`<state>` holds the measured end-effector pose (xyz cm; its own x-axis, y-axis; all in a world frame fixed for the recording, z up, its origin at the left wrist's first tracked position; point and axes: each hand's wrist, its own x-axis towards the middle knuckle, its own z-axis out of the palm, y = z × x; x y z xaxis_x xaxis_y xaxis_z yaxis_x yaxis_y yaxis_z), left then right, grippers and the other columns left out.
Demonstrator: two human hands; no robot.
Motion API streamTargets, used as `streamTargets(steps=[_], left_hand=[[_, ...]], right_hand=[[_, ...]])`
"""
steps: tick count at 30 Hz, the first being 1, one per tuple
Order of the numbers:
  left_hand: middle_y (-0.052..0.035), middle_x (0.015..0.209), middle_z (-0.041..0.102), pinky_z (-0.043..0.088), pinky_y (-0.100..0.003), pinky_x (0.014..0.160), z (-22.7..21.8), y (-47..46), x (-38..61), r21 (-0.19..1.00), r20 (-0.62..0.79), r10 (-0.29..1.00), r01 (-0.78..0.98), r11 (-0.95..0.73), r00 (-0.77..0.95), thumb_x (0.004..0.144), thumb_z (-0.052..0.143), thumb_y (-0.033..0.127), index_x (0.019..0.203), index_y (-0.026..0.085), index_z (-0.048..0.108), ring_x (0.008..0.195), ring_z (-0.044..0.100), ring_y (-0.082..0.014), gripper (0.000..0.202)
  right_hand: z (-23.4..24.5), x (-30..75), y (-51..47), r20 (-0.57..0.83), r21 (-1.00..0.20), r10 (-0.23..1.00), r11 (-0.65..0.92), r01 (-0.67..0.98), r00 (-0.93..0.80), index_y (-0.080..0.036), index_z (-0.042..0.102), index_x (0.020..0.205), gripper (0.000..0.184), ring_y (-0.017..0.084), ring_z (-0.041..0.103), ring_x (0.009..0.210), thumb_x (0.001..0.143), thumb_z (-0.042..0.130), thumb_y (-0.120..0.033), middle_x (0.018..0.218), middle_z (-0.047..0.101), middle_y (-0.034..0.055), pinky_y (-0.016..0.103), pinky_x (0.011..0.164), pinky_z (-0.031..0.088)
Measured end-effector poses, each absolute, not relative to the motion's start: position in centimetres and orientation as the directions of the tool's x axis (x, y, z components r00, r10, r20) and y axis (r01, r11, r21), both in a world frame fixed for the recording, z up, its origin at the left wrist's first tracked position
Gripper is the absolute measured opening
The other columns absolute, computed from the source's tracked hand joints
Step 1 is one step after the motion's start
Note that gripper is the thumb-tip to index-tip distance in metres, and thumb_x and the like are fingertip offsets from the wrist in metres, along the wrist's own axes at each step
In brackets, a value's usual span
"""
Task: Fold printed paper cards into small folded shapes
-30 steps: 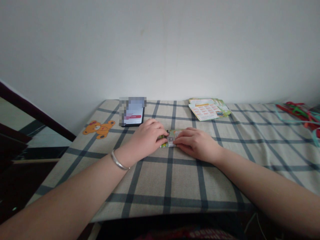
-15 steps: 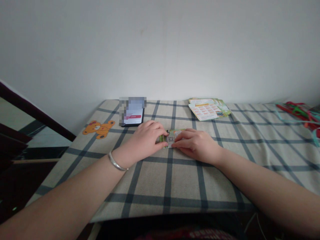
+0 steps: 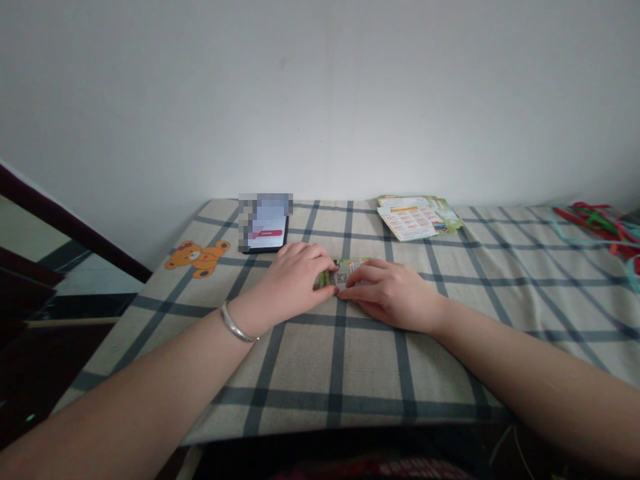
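A small printed leaflet [image 3: 343, 277], green and white with a square code on it, lies on the checked cloth, partly covered by both hands. My left hand [image 3: 303, 273], a silver bangle at its wrist, has its thumb and curled fingers closed on the leaflet's left end. From the other side, my right hand [image 3: 395, 290] grips the right part, its fingertips pressed along the near edge. The two hands almost meet at the leaflet's middle. How the paper lies under the fingers is hidden.
A phone [image 3: 270, 233] with a lit screen rests beyond my left hand. Several similar leaflets [image 3: 415, 219] are piled near the wall. Red, green and pale blue strips [image 3: 600, 227] lie at the far right. The tablecloth [image 3: 300, 360] has a bear figure [image 3: 197, 258] at the left.
My right fingertips have slid slightly left and down along the leaflet's near edge. My left hand has barely shifted; everything else stays in place.
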<state>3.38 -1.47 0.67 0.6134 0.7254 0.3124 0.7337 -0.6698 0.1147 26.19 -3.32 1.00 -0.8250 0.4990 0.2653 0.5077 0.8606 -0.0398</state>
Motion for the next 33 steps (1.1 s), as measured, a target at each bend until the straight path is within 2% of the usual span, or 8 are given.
streamTargets(steps=[6, 11, 14, 21, 27, 33], left_hand=[[-0.0028, 0.103, 0.065, 0.038, -0.043, 0.095, 0.7, -1.3, 3.2, 0.128, 0.349, 0.681, 0.688, -0.715, 0.643, 0.077, 0.070, 0.036, 0.094, 0.023, 0.066, 0.108, 0.053, -0.0254, 0.023], [0.0017, 0.100, 0.068, 0.036, -0.041, 0.098, 0.7, -0.9, 2.5, 0.189, 0.354, 0.593, 0.566, -0.803, 0.723, 0.080, 0.065, 0.025, 0.083, 0.025, 0.067, 0.110, 0.054, -0.0213, 0.003], [0.0031, 0.097, 0.067, 0.038, -0.037, 0.097, 0.8, -0.9, 2.2, 0.202, 0.339, 0.534, 0.494, -0.846, 0.774, 0.081, 0.058, 0.012, 0.079, 0.025, 0.068, 0.103, 0.057, -0.0169, 0.016], [0.0017, 0.095, 0.068, 0.040, -0.036, 0.094, 1.2, -1.4, 2.3, 0.135, 0.290, 0.441, 0.419, -0.898, 0.850, 0.086, 0.051, 0.009, 0.088, 0.024, 0.068, 0.098, 0.057, -0.0175, 0.023], [0.0020, 0.097, 0.068, 0.038, -0.039, 0.101, 1.6, -1.5, 2.1, 0.063, 0.272, 0.407, 0.406, -0.912, 0.872, 0.089, 0.049, 0.013, 0.093, 0.024, 0.067, 0.095, 0.058, -0.0172, 0.022], [-0.0004, 0.097, 0.066, 0.037, -0.042, 0.102, 1.7, -1.9, 2.3, 0.005, 0.242, 0.431, 0.443, -0.897, 0.869, 0.091, 0.047, 0.014, 0.090, 0.022, 0.067, 0.094, 0.056, -0.0178, 0.022]], right_hand=[[1.0, 26.2, -3.4, 0.250, -0.044, 0.491, 0.867, 0.497, -0.834, -0.026, 0.065, 0.120, 0.033, 0.022, 0.056, 0.101, 0.091, 0.050, -0.020, 0.110, 0.065, 0.0065, 0.036, 0.082, 0.049], [1.1, 26.4, -3.4, 0.249, -0.070, 0.486, 0.872, 0.485, -0.838, -0.026, 0.065, 0.119, 0.033, 0.022, 0.055, 0.104, 0.090, 0.051, -0.019, 0.110, 0.065, 0.0067, 0.037, 0.085, 0.049], [1.0, 26.5, -3.3, 0.249, -0.071, 0.485, 0.872, 0.484, -0.838, -0.027, 0.065, 0.119, 0.033, 0.022, 0.056, 0.104, 0.090, 0.051, -0.019, 0.111, 0.064, 0.0066, 0.037, 0.085, 0.049], [0.9, 26.5, -3.3, 0.251, -0.065, 0.482, 0.873, 0.483, -0.839, -0.027, 0.063, 0.122, 0.034, 0.022, 0.055, 0.102, 0.091, 0.050, -0.021, 0.111, 0.063, 0.0063, 0.037, 0.085, 0.050], [1.0, 26.4, -3.4, 0.243, -0.021, 0.484, 0.869, 0.494, -0.841, -0.026, 0.062, 0.122, 0.033, 0.023, 0.055, 0.103, 0.092, 0.048, -0.023, 0.111, 0.063, 0.0071, 0.036, 0.083, 0.051], [1.1, 26.3, -3.5, 0.225, 0.049, 0.468, 0.871, 0.490, -0.855, -0.024, 0.060, 0.123, 0.033, 0.024, 0.055, 0.102, 0.095, 0.044, -0.024, 0.113, 0.062, 0.0085, 0.037, 0.080, 0.051]])
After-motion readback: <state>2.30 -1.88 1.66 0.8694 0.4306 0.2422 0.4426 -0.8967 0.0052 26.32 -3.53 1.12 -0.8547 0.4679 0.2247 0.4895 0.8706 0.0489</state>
